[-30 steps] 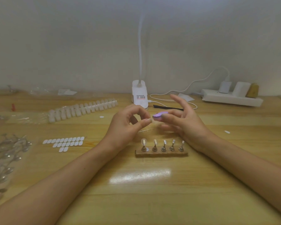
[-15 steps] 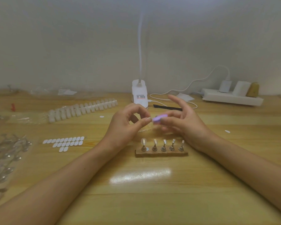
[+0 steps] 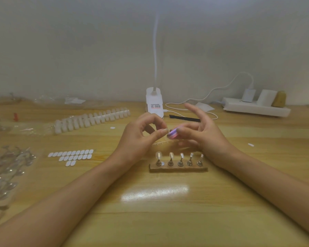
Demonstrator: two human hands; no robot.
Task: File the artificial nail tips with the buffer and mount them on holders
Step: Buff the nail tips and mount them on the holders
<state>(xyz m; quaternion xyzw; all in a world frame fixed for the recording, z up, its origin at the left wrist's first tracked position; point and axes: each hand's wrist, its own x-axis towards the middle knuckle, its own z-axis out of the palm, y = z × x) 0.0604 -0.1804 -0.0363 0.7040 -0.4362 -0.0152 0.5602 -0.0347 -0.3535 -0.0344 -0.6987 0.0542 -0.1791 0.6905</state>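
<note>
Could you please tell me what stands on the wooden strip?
Five metal holders in a row, each carrying a nail tip; what fixes the tips is hidden under them.

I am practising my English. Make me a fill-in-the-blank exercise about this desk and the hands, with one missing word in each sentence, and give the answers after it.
1. The right hand holds a small ____ buffer.
2. On the brown base stand ____ metal holders in a row.
3. The strip of nail tips lies to the ____ of the white lamp base.

Missing words: purple; five; left.
</note>
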